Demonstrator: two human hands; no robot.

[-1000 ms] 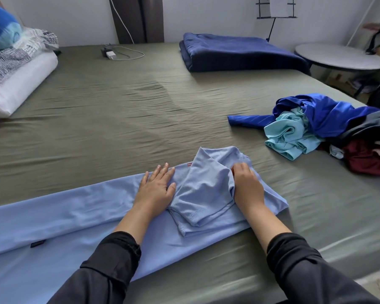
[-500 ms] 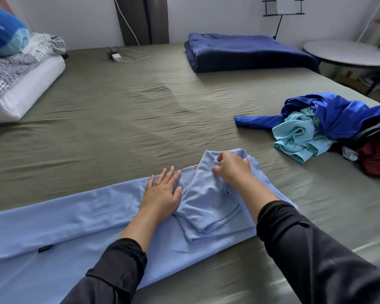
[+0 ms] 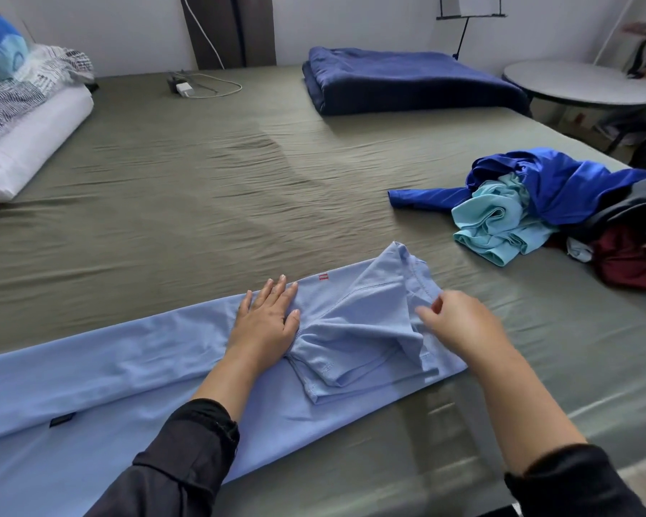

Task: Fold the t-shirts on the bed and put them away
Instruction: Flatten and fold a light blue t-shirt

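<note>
Light blue t-shirt under folding at the near edge of the bed.

Left hand lies flat on the shirt, fingers spread and straight, pressing beside the folded-in sleeve. Right hand is blurred at the sleeve's right edge; whether it pinches the cloth cannot be told. A heap of unfolded shirts lies at the right, well apart. A folded navy blanket sits at the far side.

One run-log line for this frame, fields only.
stage: folding sleeve | left hand: flat on light blue t-shirt | right hand: at sleeve fold, grip unclear | unfolded pile: right
</note>
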